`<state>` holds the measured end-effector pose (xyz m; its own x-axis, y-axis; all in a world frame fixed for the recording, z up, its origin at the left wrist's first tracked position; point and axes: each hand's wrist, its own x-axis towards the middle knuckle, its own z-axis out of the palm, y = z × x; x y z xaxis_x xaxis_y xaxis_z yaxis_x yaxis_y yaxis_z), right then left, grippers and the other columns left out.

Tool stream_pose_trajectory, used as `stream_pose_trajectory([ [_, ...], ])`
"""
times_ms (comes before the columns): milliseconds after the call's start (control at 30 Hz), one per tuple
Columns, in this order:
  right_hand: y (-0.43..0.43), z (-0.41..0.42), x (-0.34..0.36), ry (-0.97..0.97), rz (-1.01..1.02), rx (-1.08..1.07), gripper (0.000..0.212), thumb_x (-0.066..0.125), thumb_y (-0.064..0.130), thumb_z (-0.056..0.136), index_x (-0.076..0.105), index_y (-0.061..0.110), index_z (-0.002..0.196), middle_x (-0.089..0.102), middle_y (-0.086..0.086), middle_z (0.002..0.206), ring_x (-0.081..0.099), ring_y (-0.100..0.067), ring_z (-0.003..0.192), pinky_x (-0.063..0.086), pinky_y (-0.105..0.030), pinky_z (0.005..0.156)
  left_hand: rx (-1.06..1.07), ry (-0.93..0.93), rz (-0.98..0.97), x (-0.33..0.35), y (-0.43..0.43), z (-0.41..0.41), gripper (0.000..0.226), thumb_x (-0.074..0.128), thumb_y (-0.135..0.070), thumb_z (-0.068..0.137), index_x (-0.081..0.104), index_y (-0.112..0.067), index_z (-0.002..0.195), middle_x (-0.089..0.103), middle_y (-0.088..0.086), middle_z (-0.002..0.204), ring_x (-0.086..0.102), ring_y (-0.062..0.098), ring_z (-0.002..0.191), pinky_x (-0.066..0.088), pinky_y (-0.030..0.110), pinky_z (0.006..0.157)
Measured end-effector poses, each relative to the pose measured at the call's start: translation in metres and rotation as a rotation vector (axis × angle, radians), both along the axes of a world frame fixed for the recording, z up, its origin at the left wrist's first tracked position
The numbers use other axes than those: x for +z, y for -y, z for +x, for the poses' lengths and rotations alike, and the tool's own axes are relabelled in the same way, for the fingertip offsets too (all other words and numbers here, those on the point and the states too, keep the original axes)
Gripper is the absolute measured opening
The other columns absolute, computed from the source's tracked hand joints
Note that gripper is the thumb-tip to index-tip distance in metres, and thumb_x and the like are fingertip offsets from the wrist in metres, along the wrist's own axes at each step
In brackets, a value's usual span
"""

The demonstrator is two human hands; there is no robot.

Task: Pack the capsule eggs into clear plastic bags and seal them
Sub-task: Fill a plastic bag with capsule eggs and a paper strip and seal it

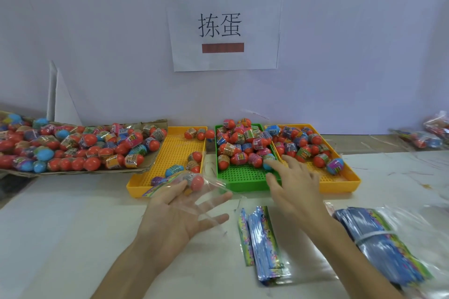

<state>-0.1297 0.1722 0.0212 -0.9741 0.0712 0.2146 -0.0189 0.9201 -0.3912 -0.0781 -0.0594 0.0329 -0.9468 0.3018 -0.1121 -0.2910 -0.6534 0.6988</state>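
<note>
Clear plastic, a bag (206,192) with a printed header strip at its far-left end, lies across the upturned left hand (175,213), whose fingers are spread and nearly straight beneath it. Its long axis runs from that header near the front edge of the left yellow tray (145,184) down and right toward the fingertips. One capsule egg (194,181) sits inside near the header, long axis roughly left to right, red end to the right (its banded end is blurred behind the film). How far the bag's mouth extends is hard to make out, since the film nearly vanishes against the white counter (60,238).

The right hand (296,184) reaches palm down over the front right corner of the green tray (243,182), fingers extended and apart, holding nothing; the fingertips are at a blue-ended egg (268,161) at the near edge of that tray's pile, though contact cannot be confirmed.

A right yellow tray (340,177) holds more eggs, partly hidden by the right hand. A cardboard tray (150,165) of eggs runs off the left edge. Near the counter's front edge lie a small stack of bags (262,245) and a banded bundle (379,238), cut off at the lower right. A paper sign (223,25) hangs on the wall.
</note>
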Motion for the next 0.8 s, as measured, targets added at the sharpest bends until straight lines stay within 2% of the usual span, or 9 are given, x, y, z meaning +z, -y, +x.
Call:
stream_pose_trajectory([
  [100, 0.004, -0.009, -0.003, 0.018, 0.061, 0.016, 0.043, 0.039, 0.043, 0.102, 0.049, 0.039, 0.143, 0.038, 0.000, 0.154, 0.033, -0.021, 0.140, 0.025, -0.046, 0.111, 0.012, -0.009, -0.020, 0.000, 0.000, 0.000, 0.016, 0.045, -0.024, 0.097, 0.043, -0.017, 0.111, 0.049, 0.019, 0.123, 0.063, 0.054, 0.114, 0.059, 0.062, 0.069],
  [200, 0.005, -0.023, -0.001, 0.002, 0.145, 0.032, 0.042, 0.040, 0.042, 0.100, 0.052, 0.037, 0.140, 0.039, 0.004, 0.155, 0.034, -0.021, 0.139, 0.026, -0.046, 0.110, 0.009, -0.004, -0.020, 0.001, 0.000, 0.001, 0.021, 0.045, -0.026, 0.097, 0.038, -0.019, 0.116, 0.047, 0.022, 0.129, 0.062, 0.054, 0.115, 0.059, 0.060, 0.069],
  [333, 0.008, -0.037, -0.001, -0.032, 0.085, 0.021, 0.026, 0.054, 0.032, 0.094, 0.062, 0.032, 0.118, 0.055, 0.008, 0.135, 0.042, -0.020, 0.123, 0.027, -0.041, 0.101, -0.019, -0.032, -0.006, 0.002, 0.002, 0.001, 0.024, 0.045, -0.027, 0.097, 0.038, -0.017, 0.118, 0.050, 0.026, 0.137, 0.061, 0.053, 0.118, 0.058, 0.060, 0.071],
  [400, 0.010, -0.038, -0.002, -0.107, -0.023, -0.014, 0.016, 0.062, 0.023, 0.089, 0.063, 0.031, 0.103, 0.062, 0.007, 0.118, 0.046, -0.022, 0.115, 0.028, -0.040, 0.097, -0.022, -0.043, -0.002, 0.002, 0.003, 0.001, 0.024, 0.044, -0.028, 0.099, 0.040, -0.017, 0.119, 0.046, 0.031, 0.140, 0.060, 0.052, 0.119, 0.057, 0.059, 0.073],
  [467, 0.010, -0.036, -0.003, -0.215, -0.137, -0.026, 0.018, 0.067, 0.012, 0.084, 0.063, 0.027, 0.093, 0.064, 0.006, 0.100, 0.051, -0.024, 0.106, 0.032, -0.040, 0.093, -0.024, -0.048, 0.000, 0.002, 0.004, 0.001, 0.025, 0.044, -0.029, 0.099, 0.043, -0.016, 0.120, 0.044, 0.031, 0.142, 0.059, 0.052, 0.121, 0.057, 0.059, 0.074],
  [533, 0.007, -0.032, -0.003, -0.357, -0.203, 0.007, 0.021, 0.070, 0.004, 0.083, 0.065, 0.021, 0.094, 0.063, 0.007, 0.089, 0.055, -0.023, 0.095, 0.040, -0.040, 0.088, -0.032, -0.058, 0.013, 0.002, 0.007, 0.000, 0.023, 0.045, -0.028, 0.097, 0.049, -0.013, 0.114, 0.049, 0.028, 0.137, 0.059, 0.051, 0.123, 0.056, 0.063, 0.079],
  [633, 0.004, -0.019, 0.011, -0.460, -0.451, 0.148, 0.025, 0.077, 0.007, 0.083, 0.065, 0.021, 0.100, 0.067, 0.011, 0.088, 0.063, -0.013, 0.088, 0.048, -0.026, 0.077, -0.015, -0.095, 0.063, 0.002, 0.014, -0.002, 0.020, 0.047, -0.028, 0.096, 0.053, -0.010, 0.104, 0.063, 0.021, 0.122, 0.056, 0.052, 0.126, 0.053, 0.067, 0.089],
  [700, 0.010, -0.006, 0.026, -0.384, -0.674, 0.339, 0.029, 0.080, 0.008, 0.082, 0.066, 0.025, 0.101, 0.072, 0.013, 0.094, 0.068, -0.007, 0.093, 0.053, -0.019, 0.078, 0.031, -0.079, 0.126, 0.002, 0.018, -0.003, 0.027, 0.047, -0.027, 0.096, 0.048, -0.012, 0.118, 0.063, 0.019, 0.123, 0.055, 0.052, 0.127, 0.050, 0.068, 0.092],
  [800, 0.026, 0.012, 0.040, -0.237, -0.818, 0.610, 0.031, 0.080, 0.005, 0.081, 0.069, 0.023, 0.104, 0.073, 0.010, 0.104, 0.071, -0.012, 0.098, 0.058, -0.023, 0.081, 0.084, -0.019, 0.233, 0.004, 0.022, -0.003, 0.057, 0.051, -0.023, 0.093, 0.036, -0.006, 0.146, 0.058, 0.019, 0.132, 0.060, 0.050, 0.121, 0.048, 0.071, 0.094],
])
